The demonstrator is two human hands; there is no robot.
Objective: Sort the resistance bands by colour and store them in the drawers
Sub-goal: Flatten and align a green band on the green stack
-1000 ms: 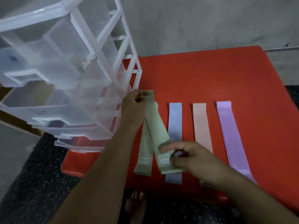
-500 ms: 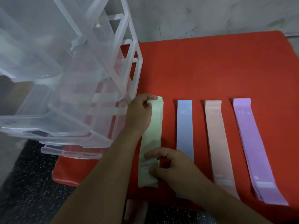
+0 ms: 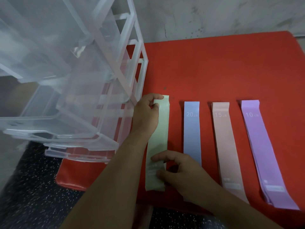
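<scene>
Splayed before, flat green bands [image 3: 158,136] lie stacked; left hand [image 3: 145,116] and right hand [image 3: 181,170] pinch their ends.

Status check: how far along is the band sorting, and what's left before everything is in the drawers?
Done: bands lie sorted by colour, side by side on the red table: green bands, blue bands, pink bands, purple bands. In hand: the left hand pinches the green bands' far end, the right hand their near end. Left: all the storing; no band shows in the clear drawers.
</scene>
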